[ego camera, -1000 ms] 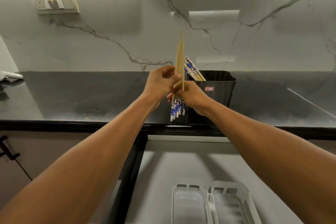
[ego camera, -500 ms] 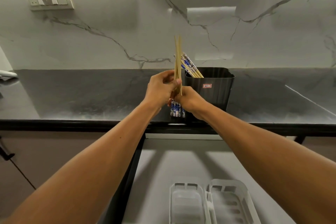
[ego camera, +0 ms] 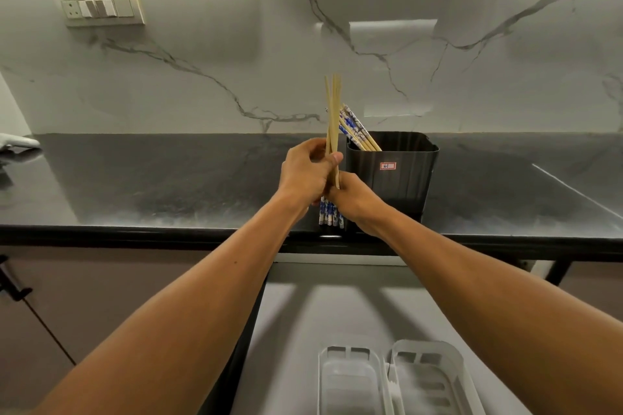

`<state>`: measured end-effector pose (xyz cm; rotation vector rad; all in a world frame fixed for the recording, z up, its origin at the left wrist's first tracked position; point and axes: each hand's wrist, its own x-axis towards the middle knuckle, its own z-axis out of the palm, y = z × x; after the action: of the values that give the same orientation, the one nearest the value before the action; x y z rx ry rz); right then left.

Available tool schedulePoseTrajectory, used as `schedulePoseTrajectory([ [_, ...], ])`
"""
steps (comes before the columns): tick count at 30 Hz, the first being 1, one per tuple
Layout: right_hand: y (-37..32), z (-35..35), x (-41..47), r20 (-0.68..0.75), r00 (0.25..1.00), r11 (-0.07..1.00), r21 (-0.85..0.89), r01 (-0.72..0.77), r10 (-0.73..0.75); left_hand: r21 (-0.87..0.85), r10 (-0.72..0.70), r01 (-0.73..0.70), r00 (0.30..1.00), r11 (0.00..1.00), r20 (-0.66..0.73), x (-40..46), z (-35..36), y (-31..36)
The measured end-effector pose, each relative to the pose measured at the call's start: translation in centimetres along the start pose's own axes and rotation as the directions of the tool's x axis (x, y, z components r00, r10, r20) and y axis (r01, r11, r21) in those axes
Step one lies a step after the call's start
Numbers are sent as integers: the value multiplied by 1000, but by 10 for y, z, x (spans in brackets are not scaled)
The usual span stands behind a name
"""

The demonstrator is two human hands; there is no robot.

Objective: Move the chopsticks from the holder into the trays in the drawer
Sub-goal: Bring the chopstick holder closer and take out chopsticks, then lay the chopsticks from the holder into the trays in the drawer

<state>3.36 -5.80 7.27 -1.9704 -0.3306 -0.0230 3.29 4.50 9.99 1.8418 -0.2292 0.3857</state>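
Bundle of chopsticks (ego camera: 332, 118) held upright, gripped by left hand (ego camera: 308, 173) and right hand (ego camera: 354, 200), left of holder (ego camera: 392, 172), trays (ego camera: 391, 381) near.

chopsticks (ego camera: 332, 118): tan, blue-white patterned ends | holder (ego camera: 392, 172): black | trays (ego camera: 394, 381): white

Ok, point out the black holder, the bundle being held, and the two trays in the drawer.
black holder (ego camera: 391, 185): head view, front wall.
held chopsticks (ego camera: 333, 111): head view, bare upper shafts.
left tray (ego camera: 350, 381): head view, floor.
right tray (ego camera: 428, 384): head view, ribbed floor.
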Motion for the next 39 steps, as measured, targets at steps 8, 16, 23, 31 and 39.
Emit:
schedulePoseTrajectory([
  [8,-15,-2,-21,18,1000,1000,9,7,-7,-95,-54,50,998,994,-38,-6,-1,9],
  [16,-28,-14,-111,66,961,942,188,-277,270,-138,-205,228,966,964,159,-73,12,42],
  [23,1,-15,-217,102,803,764,259,-591,587,-8,-432,479,800,878,416,-159,57,25],
  [31,50,9,-285,110,549,531,156,-833,829,256,-643,604,604,755,471,-233,91,-16],
  [39,66,19,-287,171,398,419,-105,-902,901,378,-692,582,561,720,454,-254,90,-27],
])
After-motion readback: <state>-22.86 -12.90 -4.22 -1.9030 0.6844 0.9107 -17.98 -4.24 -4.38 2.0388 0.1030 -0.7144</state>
